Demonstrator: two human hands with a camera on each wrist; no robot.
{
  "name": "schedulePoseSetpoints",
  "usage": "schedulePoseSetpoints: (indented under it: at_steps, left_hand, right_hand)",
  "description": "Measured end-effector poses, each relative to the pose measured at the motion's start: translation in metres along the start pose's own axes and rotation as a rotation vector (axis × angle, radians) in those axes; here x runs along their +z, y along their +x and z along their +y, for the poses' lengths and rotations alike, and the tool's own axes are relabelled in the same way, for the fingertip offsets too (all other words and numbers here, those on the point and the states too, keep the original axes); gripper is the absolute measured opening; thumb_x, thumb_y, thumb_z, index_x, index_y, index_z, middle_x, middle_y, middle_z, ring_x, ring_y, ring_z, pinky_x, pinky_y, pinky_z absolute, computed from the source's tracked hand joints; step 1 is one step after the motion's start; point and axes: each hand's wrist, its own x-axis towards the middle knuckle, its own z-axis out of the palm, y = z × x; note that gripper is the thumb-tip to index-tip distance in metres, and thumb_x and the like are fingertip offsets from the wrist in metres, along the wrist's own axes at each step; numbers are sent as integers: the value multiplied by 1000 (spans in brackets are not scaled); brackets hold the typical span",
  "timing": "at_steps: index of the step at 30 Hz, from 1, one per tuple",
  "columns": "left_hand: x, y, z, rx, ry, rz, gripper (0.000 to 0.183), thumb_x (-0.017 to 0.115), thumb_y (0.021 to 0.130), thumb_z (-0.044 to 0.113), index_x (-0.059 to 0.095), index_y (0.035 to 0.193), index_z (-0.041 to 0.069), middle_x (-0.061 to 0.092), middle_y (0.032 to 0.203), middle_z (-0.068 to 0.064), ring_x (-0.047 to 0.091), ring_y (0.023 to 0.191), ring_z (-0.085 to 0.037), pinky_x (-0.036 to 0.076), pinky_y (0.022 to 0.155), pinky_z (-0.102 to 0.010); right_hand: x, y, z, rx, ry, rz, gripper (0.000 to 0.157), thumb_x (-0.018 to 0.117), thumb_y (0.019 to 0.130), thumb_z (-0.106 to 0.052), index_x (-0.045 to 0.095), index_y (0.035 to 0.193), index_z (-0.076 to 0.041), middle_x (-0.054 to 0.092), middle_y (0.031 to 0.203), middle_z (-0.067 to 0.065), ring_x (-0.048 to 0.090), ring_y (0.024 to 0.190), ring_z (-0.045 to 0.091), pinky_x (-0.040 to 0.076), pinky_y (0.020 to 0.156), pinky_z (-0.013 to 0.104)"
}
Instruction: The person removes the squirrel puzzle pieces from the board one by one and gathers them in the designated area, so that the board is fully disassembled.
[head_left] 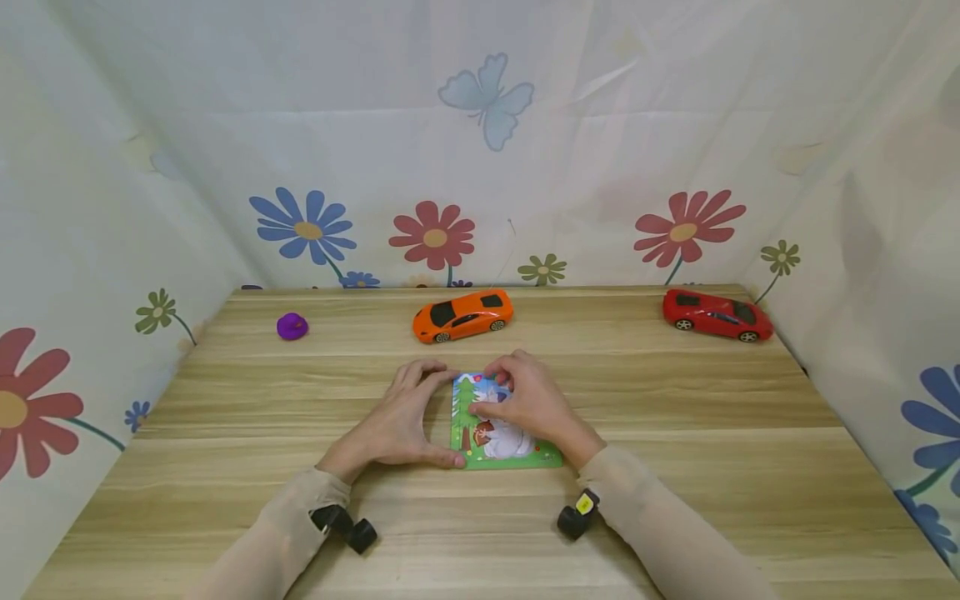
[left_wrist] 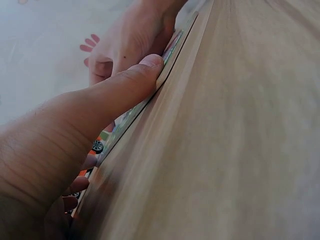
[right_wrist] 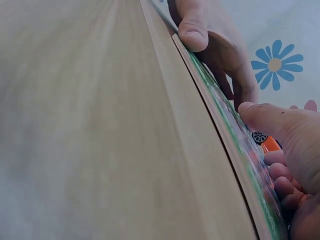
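A small wooden picture board (head_left: 510, 444) lies on the table, printed with green trees and a white animal on grass. My left hand (head_left: 401, 417) holds it across its left side, thumb on the near corner and fingers at the far one. In the left wrist view the thumb (left_wrist: 142, 72) rests on the board's edge. Over the board's upper right part is my right hand (head_left: 536, 400), its fingers bent and its thumb tip on the picture. A gap shows between that thumb (right_wrist: 265, 117) and the fingers. Part of the picture is hidden underneath.
Behind the board stands an orange toy car (head_left: 463, 317). A red toy car (head_left: 716, 315) is at the back right, and a small purple object (head_left: 292, 326) sits at the back left. Flower-printed curtains (head_left: 487, 167) enclose the wooden table (head_left: 675, 417).
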Motion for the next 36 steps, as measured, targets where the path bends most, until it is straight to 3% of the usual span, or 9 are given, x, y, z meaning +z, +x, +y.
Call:
schedulePoseSetpoints:
  at_steps: [21,36]
  left_hand:
    - [0,0,0,3,1,-1,133,96,64,80,47,168,14,36,170,-13,31,158,-39,34,128,-69]
    - [0,0,-2,3,1,-1,134,96,63,81,46,169,15,35,171,-14,30,159,-39,32,129,-68]
  right_hand:
    - [2,1,-4,23,-13,-26,55,100,85,-42,74,122,-11,60,108,1,55,96,20,50,87,35]
    - [-9,1,-1,46,153,-81,41,95,90,-13,74,125,-12,69,107,-1,58,94,21,50,80,31]
